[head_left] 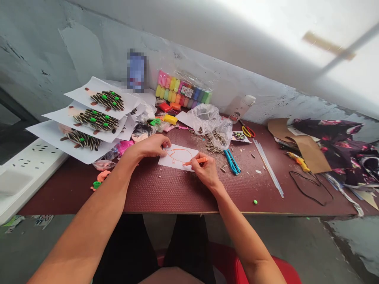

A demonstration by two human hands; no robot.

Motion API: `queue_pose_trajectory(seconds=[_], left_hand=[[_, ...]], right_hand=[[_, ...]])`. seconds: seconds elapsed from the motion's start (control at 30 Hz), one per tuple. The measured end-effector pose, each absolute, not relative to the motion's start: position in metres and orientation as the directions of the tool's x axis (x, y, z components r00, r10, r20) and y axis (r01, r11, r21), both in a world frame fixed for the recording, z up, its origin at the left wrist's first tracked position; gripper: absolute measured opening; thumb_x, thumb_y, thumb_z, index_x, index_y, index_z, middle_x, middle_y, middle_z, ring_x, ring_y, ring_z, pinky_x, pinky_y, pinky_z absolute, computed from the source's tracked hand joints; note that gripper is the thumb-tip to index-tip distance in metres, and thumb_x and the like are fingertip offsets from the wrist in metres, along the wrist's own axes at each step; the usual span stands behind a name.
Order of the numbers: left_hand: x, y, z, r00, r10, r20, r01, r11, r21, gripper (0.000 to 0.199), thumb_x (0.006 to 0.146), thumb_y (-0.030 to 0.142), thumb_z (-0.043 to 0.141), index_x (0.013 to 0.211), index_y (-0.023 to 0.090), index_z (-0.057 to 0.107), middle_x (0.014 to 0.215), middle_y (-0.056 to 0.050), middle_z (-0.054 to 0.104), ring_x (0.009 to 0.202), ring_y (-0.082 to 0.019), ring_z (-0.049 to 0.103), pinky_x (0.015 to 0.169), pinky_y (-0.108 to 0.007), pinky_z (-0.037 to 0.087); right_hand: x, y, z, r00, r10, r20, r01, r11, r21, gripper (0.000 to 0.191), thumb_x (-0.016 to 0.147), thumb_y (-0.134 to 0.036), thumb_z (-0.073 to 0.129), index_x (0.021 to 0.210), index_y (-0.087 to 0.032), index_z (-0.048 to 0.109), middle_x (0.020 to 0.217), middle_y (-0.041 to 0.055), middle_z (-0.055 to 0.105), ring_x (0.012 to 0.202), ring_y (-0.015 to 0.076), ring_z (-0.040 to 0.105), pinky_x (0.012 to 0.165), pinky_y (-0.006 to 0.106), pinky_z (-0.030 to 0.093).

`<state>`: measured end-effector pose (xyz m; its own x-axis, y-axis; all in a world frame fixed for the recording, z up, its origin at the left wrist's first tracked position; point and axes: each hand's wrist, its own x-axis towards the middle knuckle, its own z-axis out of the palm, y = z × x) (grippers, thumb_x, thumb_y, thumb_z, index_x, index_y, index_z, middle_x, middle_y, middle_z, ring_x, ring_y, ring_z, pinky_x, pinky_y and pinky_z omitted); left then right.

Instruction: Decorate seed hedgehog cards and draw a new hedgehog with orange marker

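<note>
A white sheet of paper (178, 157) lies on the dark red textured tabletop (166, 193), with an orange outline of a rounded animal-like shape on it. My left hand (151, 146) rests on the sheet's left edge, its fingertips pressing on the paper. My right hand (205, 169) grips an orange marker pen (195, 161), whose tip touches the sheet near the outline. The hand hides the sheet's lower right corner.
Sheets with seed-and-clay hedgehog pictures (102, 101) overlap at left. Behind stand a coloured clay pack (182, 90) and a seed bag (211, 126). Scissors (248, 131), a blue craft knife (232, 161), glue sticks (268, 167) and a glue gun (299, 162) lie right.
</note>
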<state>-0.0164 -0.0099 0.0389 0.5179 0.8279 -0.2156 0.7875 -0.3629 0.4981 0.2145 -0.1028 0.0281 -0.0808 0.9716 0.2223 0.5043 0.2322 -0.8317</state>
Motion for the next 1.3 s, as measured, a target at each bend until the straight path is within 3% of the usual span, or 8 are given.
queue_pose_trajectory(seconds=[0.6,1.3], left_hand=[[-0.0184,-0.0083,0.036,0.521,0.829,-0.204,0.78,-0.365,0.509,0.05,0.068,0.021,0.064,0.116,0.016,0.073,0.102,-0.006,0.075,0.083,-0.019,0.069,0.074,-0.024,0.051],[-0.0175,-0.0093,0.036,0.517,0.833,-0.199,0.783,-0.366,0.502,0.049,0.068,0.021,0.064,0.116,0.015,0.073,0.107,-0.008,0.075,0.085,-0.02,0.068,0.075,-0.025,0.051]], right_hand=[[0.2165,-0.1012,0.0254,-0.035,0.979,0.199,0.52,0.188,-0.833,0.022,0.077,-0.028,0.052,0.056,-0.022,0.051,0.055,0.001,0.066,0.043,0.0092,0.036,0.045,0.024,0.025],[0.2177,-0.101,0.0254,-0.071,0.978,0.196,0.511,0.204,-0.835,0.021,0.078,-0.028,0.052,0.058,-0.022,0.051,0.063,0.004,0.073,0.045,0.0106,0.046,0.046,0.024,0.029]])
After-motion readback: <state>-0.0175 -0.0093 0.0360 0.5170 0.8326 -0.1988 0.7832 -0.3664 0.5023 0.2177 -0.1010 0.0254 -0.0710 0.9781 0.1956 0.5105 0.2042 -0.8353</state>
